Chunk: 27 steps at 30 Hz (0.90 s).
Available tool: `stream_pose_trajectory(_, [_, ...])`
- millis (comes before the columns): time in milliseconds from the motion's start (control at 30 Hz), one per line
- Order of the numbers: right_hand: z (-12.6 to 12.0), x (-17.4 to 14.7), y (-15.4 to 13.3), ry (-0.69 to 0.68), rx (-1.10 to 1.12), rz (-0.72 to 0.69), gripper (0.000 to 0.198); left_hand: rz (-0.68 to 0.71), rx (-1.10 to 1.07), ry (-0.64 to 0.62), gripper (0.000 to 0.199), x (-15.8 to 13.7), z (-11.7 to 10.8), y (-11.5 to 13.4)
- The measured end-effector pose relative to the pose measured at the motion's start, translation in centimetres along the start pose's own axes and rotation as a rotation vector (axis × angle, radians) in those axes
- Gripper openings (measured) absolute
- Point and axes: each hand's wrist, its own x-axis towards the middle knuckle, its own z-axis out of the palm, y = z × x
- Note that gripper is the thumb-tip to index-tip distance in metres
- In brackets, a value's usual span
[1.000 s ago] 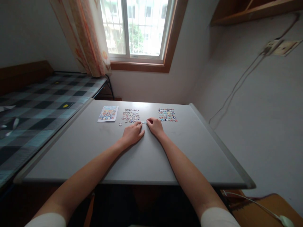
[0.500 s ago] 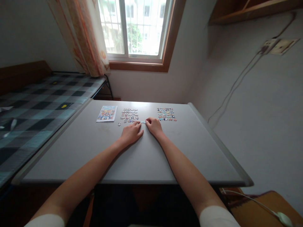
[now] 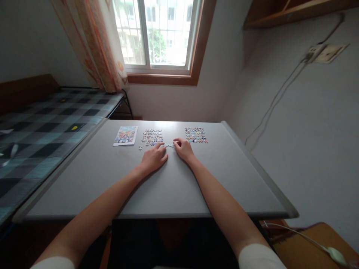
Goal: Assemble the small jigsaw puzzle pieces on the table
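Observation:
A short strip of light-blue jigsaw puzzle pieces (image 3: pixel 168 145) lies flat on the table between my two hands. Resting at its left end is my left hand (image 3: pixel 154 157), palm down, thumb spread away from the fingers. My right hand (image 3: pixel 183 149) is at the strip's right end with fingers curved and a small gap between thumb and forefinger; I see nothing held there. Rows of loose puzzle pieces (image 3: pixel 153 136) lie just beyond my left hand, and another block of pieces (image 3: pixel 195 135) lies beyond my right. One single piece (image 3: pixel 140 148) sits apart on the left.
A printed picture sheet (image 3: pixel 125 135) lies at the table's back left. The grey table (image 3: pixel 179 194) has raised side edges. A bed with a checked cover (image 3: pixel 56 123) stands on the left. Cables (image 3: pixel 269 108) hang down the right wall, below a window-side shelf (image 3: pixel 294 13).
My right hand's fingers have come slightly apart and off the strip, and my left fingers have drawn back a little left. More of the strip shows. The camera view shifted slightly.

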Motion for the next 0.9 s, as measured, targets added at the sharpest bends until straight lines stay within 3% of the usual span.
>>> stream_pose_trajectory(300, [-0.11, -0.43, 0.11, -0.071, -0.073, -0.093, 0.019, -0.041, -0.006, -0.027, 0.033, -0.11, -0.31, 0.23])
stream_pose_trajectory(900, [0.09, -0.44, -0.22, -0.046, -0.062, -0.066, 0.022, -0.001, -0.011, -0.004, 0.032, -0.06, -0.34, 0.01])
